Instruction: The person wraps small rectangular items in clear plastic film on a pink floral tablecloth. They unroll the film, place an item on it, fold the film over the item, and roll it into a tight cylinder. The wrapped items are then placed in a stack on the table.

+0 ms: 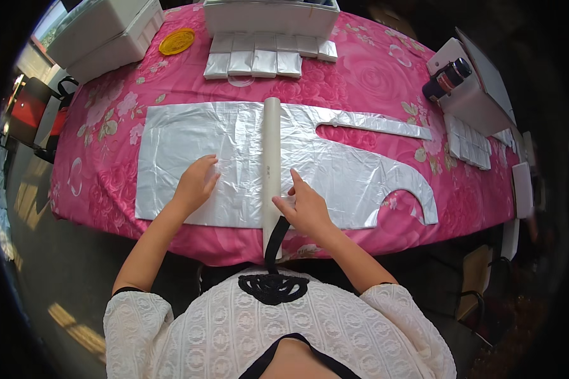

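Observation:
A thin, shiny, whitish plastic apron (196, 145) lies flat across the table, with its two cut-out curves and strap-like ends to the right. Over its middle, from far to near, rests a long pale tube (271, 139). My left hand (196, 183) is over the apron left of the tube, fingers loosely bent and apart, holding nothing. Close to the tube's right side is my right hand (303, 205), its index finger stretched forward and thumb apart. Whether either hand touches the plastic, I cannot tell. A black ribbon (276, 243) from my top hangs beside the tube's near end.
Small, flat silvery packets (253, 63) stand in rows before a white foam box (272, 19). More packets (468, 142) lie at the right, near a dark flask (447, 79) and a white box (477, 88). Far left are a yellow disc (177, 41) and foam boxes (107, 44).

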The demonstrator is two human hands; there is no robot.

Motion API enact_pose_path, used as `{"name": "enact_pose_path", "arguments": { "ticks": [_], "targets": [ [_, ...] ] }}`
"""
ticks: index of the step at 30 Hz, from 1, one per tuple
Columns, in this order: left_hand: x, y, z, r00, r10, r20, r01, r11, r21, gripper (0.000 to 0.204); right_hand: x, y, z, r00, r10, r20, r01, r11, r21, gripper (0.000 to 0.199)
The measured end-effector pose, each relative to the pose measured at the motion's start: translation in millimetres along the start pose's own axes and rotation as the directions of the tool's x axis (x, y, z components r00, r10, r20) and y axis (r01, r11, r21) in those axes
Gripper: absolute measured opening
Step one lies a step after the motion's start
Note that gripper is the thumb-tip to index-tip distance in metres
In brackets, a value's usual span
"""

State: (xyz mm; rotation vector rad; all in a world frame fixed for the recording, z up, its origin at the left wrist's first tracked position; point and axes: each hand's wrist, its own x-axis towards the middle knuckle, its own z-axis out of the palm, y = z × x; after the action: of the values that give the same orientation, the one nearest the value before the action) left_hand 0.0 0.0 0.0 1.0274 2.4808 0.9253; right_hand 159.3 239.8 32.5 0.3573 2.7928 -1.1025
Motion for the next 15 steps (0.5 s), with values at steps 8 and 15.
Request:
{"name": "enact_pose_path", "arguments": {
  "ticks": [8, 15],
  "targets": [
    [-42, -9, 22, 0.977, 0.179, -0.114, -0.119, 0.908, 0.402, 0.070, 9, -85, 59, 0.981, 0.155, -0.117, -0.185, 0.929, -0.320, 0.084],
    [-67, -11, 37, 0.924, 0.295, -0.243, -0.195, 0.911, 0.364, 0.049, 4, -114, 97, 0.988, 0.122, -0.097, -0.149, 0.923, -0.356, 0.082]
  ]
}}
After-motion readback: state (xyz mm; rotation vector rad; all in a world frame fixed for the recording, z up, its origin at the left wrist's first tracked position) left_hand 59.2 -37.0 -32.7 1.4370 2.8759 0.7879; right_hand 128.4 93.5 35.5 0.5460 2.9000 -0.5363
